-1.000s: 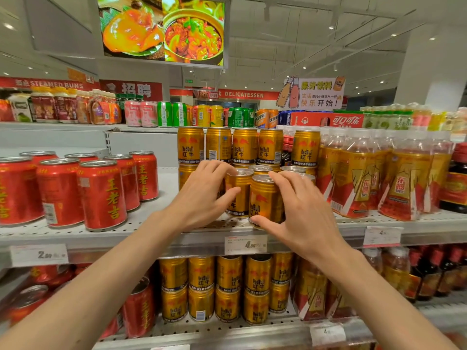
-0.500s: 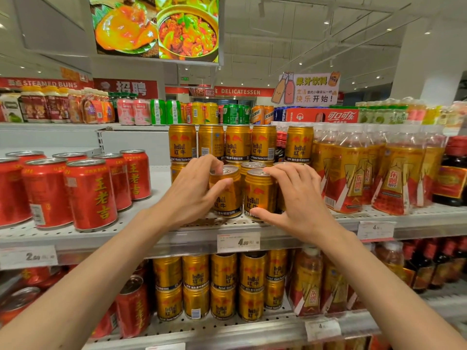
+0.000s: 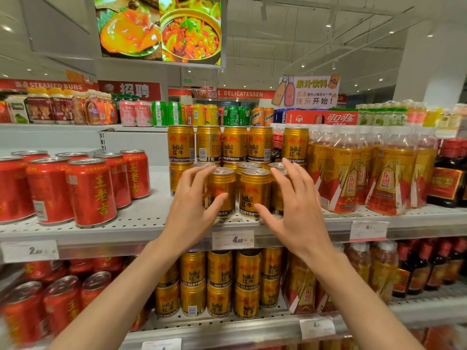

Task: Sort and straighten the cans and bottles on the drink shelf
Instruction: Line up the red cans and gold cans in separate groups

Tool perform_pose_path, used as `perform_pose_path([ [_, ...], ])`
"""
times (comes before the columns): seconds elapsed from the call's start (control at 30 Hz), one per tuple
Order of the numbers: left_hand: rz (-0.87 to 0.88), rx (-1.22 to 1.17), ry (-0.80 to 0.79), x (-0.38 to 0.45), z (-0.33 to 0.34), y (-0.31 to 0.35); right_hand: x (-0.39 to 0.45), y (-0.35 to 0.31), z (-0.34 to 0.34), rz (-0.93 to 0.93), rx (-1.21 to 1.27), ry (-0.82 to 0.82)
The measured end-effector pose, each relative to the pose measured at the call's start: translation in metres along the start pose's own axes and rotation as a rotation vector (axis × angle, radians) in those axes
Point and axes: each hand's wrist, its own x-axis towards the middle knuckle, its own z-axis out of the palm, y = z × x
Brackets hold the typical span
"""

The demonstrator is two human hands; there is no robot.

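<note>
Step in hand: squaring the front gold cans (image 3: 255, 192); left hand (image 3: 193, 210) and right hand (image 3: 294, 210) both released, flanking them; next, labels turned forward.

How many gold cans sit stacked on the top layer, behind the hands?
5: four side by side, and one apart to the right, by the bottles. More may hide behind.

Gold cans (image 3: 255, 192) centre frame: glossy metal, brushed silver lids. Red cans (image 3: 92, 192) at left: same shiny metal. Bottles (image 3: 343, 173) at right: clear plastic, glossy film labels. Shelf (image 3: 141, 218): matt grey perforated metal. Price tag (image 3: 233, 239) below centre: paper in a clear plastic holder.
</note>
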Motion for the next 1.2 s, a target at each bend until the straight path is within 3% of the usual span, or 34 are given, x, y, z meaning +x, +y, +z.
perform_pose_path([
  [0.13,-0.051,-0.025,0.016,-0.008,0.003,0.002,-0.017,-0.004,0.005,0.109,0.071,0.109],
  [0.37,-0.080,-0.019,-0.031,-0.009,0.001,0.009,-0.022,-0.003,0.002,0.112,0.119,0.041],
  [0.63,-0.201,-0.156,-0.014,-0.035,-0.009,0.028,-0.043,-0.011,-0.018,0.345,0.498,0.060],
  [0.87,-0.369,-0.318,0.052,-0.096,-0.034,0.039,-0.081,-0.032,-0.020,0.538,0.852,-0.259],
  [1.07,-0.663,-0.375,0.056,-0.167,-0.062,-0.001,-0.129,-0.060,0.016,0.673,0.914,-0.442],
  [1.2,-0.750,-0.394,0.050,-0.190,-0.089,-0.028,-0.144,-0.086,0.035,0.756,0.917,-0.486],
])
